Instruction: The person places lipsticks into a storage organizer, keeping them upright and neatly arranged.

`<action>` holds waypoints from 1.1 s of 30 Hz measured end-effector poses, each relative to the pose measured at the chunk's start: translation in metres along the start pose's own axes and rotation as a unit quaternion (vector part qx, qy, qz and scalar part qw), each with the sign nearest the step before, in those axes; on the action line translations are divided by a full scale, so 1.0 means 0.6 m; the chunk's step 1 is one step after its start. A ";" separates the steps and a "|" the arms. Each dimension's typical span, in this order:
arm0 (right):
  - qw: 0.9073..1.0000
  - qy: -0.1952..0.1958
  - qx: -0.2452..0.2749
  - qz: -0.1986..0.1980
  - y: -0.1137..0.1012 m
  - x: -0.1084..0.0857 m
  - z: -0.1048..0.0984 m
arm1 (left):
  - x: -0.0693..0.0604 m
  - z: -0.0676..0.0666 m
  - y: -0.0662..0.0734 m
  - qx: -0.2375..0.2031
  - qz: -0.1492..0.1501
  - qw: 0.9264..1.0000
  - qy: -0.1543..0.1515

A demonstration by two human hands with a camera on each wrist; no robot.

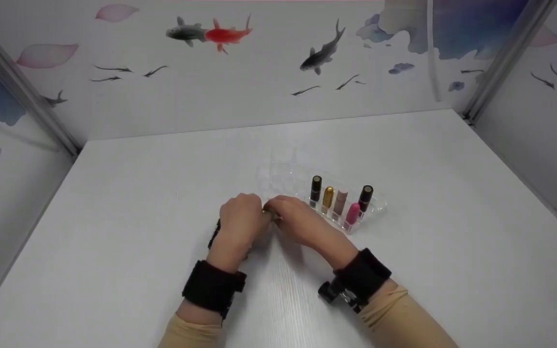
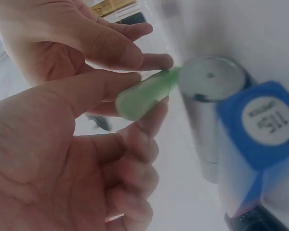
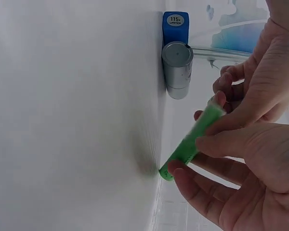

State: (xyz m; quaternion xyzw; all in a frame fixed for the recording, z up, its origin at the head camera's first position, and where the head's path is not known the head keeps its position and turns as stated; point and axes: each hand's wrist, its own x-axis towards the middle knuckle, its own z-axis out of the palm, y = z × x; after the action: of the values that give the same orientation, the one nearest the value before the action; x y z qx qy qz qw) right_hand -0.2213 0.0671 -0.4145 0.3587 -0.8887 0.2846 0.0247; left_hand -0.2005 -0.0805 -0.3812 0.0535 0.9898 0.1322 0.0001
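Note:
A green cylindrical tube point(image 3: 188, 147), like a lip balm, is between both hands above the white table. My left hand point(image 1: 242, 220) pinches one end of it between thumb and fingers. Toward the other end, the thumb and fingertips of my right hand point(image 1: 302, 222) hold it. In the head view the hands hide most of the tube. A silver-grey cylinder point(image 2: 202, 125) and a blue-ended lipstick point(image 2: 255, 125) labelled 115 stand side by side near my left hand. That hand mostly covers them in the head view.
A clear plastic organizer point(image 1: 380, 207) stands just beyond my right hand. Several lipsticks are upright in it, among them a gold one point(image 1: 328, 197), a pink one point(image 1: 352, 213) and a mauve one point(image 1: 341, 202). Printed panels point(image 1: 259, 96) wall the table's back and sides.

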 end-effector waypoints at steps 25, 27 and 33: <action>0.970 0.241 -0.015 0.005 0.003 -0.012 -0.079 | 0.017 0.000 0.023 -0.242 0.218 0.921 0.214; 0.968 0.251 -0.019 0.006 0.004 -0.014 -0.086 | 0.017 0.002 0.026 -0.249 0.231 0.918 0.203; 0.968 0.247 -0.024 0.034 0.009 -0.019 -0.093 | 0.017 0.014 0.033 -0.243 0.255 0.920 0.170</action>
State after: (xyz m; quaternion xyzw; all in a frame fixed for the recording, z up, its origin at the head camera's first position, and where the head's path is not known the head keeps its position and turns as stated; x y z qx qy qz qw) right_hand -0.2252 0.1065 -0.3731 0.2458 -0.8734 0.3433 0.2427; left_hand -0.2084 -0.0583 -0.3839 0.2786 0.8653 0.3712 -0.1893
